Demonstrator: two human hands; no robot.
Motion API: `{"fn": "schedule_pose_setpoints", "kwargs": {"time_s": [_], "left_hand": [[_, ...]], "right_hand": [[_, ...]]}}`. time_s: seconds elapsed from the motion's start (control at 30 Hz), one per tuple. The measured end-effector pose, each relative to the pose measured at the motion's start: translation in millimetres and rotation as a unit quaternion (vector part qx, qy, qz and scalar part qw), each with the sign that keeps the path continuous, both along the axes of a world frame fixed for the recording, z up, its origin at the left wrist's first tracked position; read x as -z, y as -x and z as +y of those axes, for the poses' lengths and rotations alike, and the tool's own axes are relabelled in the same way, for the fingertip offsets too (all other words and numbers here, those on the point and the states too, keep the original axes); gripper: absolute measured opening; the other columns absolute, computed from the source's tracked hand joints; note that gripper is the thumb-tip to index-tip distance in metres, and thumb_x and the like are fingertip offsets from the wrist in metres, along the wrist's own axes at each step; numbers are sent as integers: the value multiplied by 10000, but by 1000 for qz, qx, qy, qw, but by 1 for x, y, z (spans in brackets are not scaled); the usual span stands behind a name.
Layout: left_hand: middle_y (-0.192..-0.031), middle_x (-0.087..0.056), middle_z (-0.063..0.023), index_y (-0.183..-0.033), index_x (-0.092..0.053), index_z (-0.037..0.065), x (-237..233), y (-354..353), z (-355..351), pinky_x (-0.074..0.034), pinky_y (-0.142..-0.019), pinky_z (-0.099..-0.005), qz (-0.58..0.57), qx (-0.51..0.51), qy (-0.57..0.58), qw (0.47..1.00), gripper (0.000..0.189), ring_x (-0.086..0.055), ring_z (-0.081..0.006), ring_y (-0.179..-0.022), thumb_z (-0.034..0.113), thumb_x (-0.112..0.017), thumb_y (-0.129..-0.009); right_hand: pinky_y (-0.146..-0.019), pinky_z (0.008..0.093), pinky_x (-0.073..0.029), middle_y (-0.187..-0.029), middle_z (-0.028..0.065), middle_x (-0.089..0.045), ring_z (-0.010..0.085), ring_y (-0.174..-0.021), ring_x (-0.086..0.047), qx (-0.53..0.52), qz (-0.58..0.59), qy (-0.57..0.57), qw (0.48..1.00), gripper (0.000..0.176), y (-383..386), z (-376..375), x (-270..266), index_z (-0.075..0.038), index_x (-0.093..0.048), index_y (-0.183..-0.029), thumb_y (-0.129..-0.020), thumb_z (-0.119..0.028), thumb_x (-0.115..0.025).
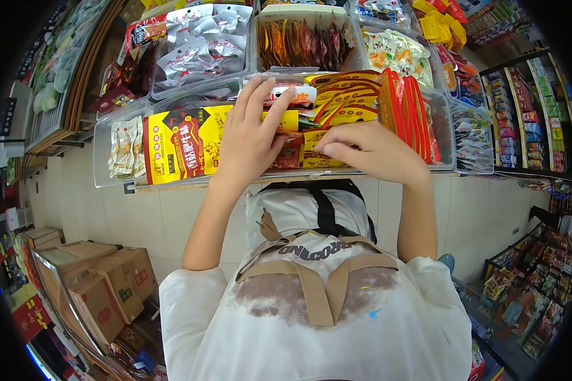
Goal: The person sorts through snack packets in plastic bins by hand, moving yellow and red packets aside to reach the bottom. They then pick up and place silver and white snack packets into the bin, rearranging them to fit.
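Observation:
In the head view, my left hand (251, 130) lies over a row of snack packets with its fingers stretched out and apart. Beneath and beside it is a large yellow and red packet (187, 143) standing in a clear plastic bin (102, 152). My right hand (378, 149) is bent inward over the same row, a ring on one finger, thumb and fingers drawn together. What lies between those fingertips is hidden. Close to them are yellow packets (346, 95) stacked on edge, and red-edged packets (408, 114) stand behind that hand. A small red packet (288, 152) shows between my hands.
Behind are clear bins with silver pouches (203, 47), brown and red packets (305, 44) and white packets (397, 54). Small white sachets (127, 147) sit at the left. Cardboard boxes (111, 292) stand on the floor at left; stocked shelves (527, 114) are at right.

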State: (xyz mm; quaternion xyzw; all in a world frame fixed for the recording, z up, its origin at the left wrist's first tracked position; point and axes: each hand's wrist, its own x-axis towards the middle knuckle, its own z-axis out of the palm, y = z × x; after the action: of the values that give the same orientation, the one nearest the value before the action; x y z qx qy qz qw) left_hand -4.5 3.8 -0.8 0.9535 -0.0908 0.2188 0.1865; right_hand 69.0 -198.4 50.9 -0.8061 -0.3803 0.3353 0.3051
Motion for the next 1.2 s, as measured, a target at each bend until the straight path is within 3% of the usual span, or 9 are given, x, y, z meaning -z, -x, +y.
{"fn": "schedule_pose_setpoints", "kwargs": {"time_s": [0.07, 0.17, 0.27, 0.4, 0.47, 0.67, 0.9, 1.1, 1.2], "left_hand": [[-1259, -401, -130, -1258, -445, 133, 0, 0, 1, -364, -969, -430, -1, -2, 0, 1000, 754, -363, -350, -1211, 46, -733, -567], [-1260, -399, -129, -1259, -443, 135, 1, 0, 1, -365, -969, -427, -1, 2, 3, 1000, 759, -360, -348, -1213, 48, -735, -565], [-1273, -395, -134, -1285, -421, 162, 1, 0, 1, -365, -946, -419, 3, 2, 1, 1000, 747, -350, -331, -1224, 50, -701, -602], [-1274, -394, -132, -1279, -426, 164, 1, 0, 1, -366, -943, -418, 2, -1, 3, 1000, 734, -349, -330, -1224, 48, -697, -606], [-1274, -393, -131, -1276, -428, 164, 1, 0, 1, -367, -942, -418, 3, -2, 3, 1000, 730, -348, -330, -1224, 47, -695, -607], [-1278, -390, -129, -1270, -432, 162, 1, 0, 0, -375, -931, -421, 2, -3, 2, 1000, 721, -345, -326, -1226, 48, -694, -609], [-1264, -401, -126, -1245, -451, 138, 3, 0, 1, -369, -963, -422, -6, -6, 2, 1000, 725, -359, -339, -1219, 52, -718, -577], [-1253, -420, -133, -1243, -458, 132, 9, -2, 6, -370, -961, -422, -23, 1, 1, 1000, 707, -371, -342, -1213, 95, -705, -582], [-1190, -492, -131, -1137, -512, 112, 23, -4, 5, -403, -873, -428, -47, 12, 80, 996, 483, -400, -331, -1190, 132, -638, -671]], "right_hand": [[-739, 358, -468, -881, 113, -628, 290, -795, -595, 56, -113, -125, 984, 204, -2, -4, -4, -19, -610, -950, -794, -149, -586], [-733, 368, -465, -847, 121, -621, 297, -802, -598, 45, -346, -72, 934, 219, -2, -13, 9, -24, -573, -963, -766, -115, -599], [-699, 423, -451, -806, 145, -616, 335, -790, -588, 68, -272, 37, 959, 260, 0, -12, 9, -40, -514, -1006, -756, -86, -564], [-694, 439, -444, -783, 158, -612, 347, -770, -586, 104, -290, -48, 950, 299, 4, -16, 12, -30, -484, -1031, -738, -49, -540], [-690, 432, -448, -785, 160, -614, 338, -764, -588, 80, -180, 17, 980, 232, 6, -20, 5, -23, -540, -959, -727, -43, -531], [-688, 416, -456, -804, 157, -623, 313, -785, -600, -66, -238, 61, 967, 118, 16, -19, -2, -18, -621, -768, -731, -58, -516], [-724, 412, -455, -835, 145, -623, 310, -819, -601, -82, -136, 64, 985, 180, 14, -21, -12, -22, -607, -889, -742, -117, -568], [-758, 410, -451, -889, 147, -607, 303, -855, -584, -99, -215, -76, 969, 237, 5, 23, -52, -27, -577, -956, -761, -162, -575], [-802, 374, -443, -960, 128, -606, 295, -879, -567, -160, -309, -206, 915, 270, 10, 75, -59, -24, -579, -976, -761, -186, -602]]}}
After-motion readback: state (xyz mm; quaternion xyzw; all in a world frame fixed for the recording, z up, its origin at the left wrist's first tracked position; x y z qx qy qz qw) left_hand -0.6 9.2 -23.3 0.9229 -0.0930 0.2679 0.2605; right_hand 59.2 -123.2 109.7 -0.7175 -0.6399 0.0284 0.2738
